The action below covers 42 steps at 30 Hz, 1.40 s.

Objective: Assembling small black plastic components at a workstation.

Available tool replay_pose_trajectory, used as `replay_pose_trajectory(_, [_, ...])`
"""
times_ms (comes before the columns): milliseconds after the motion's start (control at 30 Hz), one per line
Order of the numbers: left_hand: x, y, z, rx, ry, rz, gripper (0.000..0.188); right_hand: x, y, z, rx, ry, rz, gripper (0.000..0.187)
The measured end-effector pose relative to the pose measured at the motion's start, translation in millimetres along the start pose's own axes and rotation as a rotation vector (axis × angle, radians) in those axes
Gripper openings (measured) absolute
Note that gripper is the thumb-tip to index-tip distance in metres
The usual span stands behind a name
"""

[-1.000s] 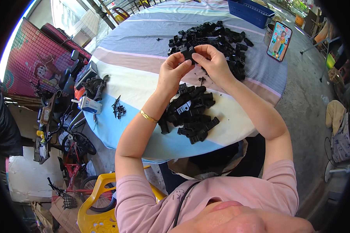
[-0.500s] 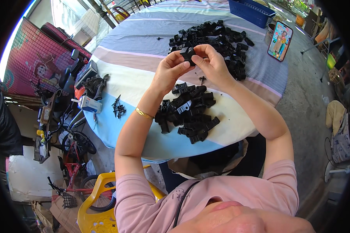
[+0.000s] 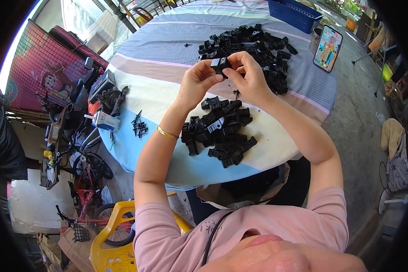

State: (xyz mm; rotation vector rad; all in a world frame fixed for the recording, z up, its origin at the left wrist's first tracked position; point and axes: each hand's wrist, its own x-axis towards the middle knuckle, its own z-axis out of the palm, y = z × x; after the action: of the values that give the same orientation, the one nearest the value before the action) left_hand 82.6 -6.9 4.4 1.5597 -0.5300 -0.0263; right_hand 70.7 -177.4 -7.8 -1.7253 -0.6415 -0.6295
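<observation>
Between the fingertips of both hands I hold up a small black plastic part (image 3: 221, 65), blocky in shape, over the middle of the table. My left hand (image 3: 198, 80) pinches its left side, and my right hand (image 3: 248, 78) grips its right side. Just beyond and to the right spreads a large heap of similar black plastic parts (image 3: 258, 43). Nearer to me, below my hands, lies a smaller pile of black plastic parts (image 3: 220, 129). Far to the left on the cloth is a little cluster of thin black pieces (image 3: 139, 126).
A striped cloth (image 3: 158, 68) covers the round table. At its far right stand a blue basket (image 3: 294, 16) and a propped-up phone (image 3: 327, 48). A small box (image 3: 105, 121) and a dark glove-like bundle (image 3: 112, 99) lie at the left edge. An open bag (image 3: 240, 192) sits at my lap.
The black plastic part has turned in my fingers, so a shiny face now catches the light. Both hands keep nearly the same place.
</observation>
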Motion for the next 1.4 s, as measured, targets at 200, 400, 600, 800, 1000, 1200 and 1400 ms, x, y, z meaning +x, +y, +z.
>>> replay_pose_trajectory(200, [-4.1, 7.8, 8.6, 0.291, 0.092, 0.074, 0.028, 1.7, 1.3, -1.7, -0.044, 0.043, -0.078, 0.024])
replay_pose_trajectory(400, [-9.8, 11.7, 16.0, 0.281, 0.086, 0.077, 0.027, 0.1, -3.7, -1.2, -0.204, 0.096, -0.259, 0.024])
replay_pose_trajectory(600, [-17.4, 25.2, 28.3, 0.078, 0.045, 0.137, 0.026, 2.1, -8.8, -2.2, -0.320, 0.194, -0.338, 0.026])
replay_pose_trajectory(800, [-13.2, 18.9, 39.6, -0.148, 0.210, 0.114, 0.022, 1.5, -10.6, 3.2, -0.386, 0.182, -0.444, 0.028])
replay_pose_trajectory(1000, [-5.7, 22.3, 3.7, 0.018, 0.155, 0.113, 0.018, 13.4, -6.3, -11.7, -0.085, 0.179, -0.252, 0.022])
replay_pose_trajectory(1200, [-26.4, 59.7, 2.6, 0.757, -0.652, 0.111, 0.030, 14.3, 38.3, -20.1, -0.684, -0.161, -0.264, 0.018])
replay_pose_trajectory(1400, [-15.8, 47.5, -7.9, 0.625, -0.743, 0.193, 0.036, 12.5, 47.3, -5.0, -1.036, -0.246, -0.099, 0.027])
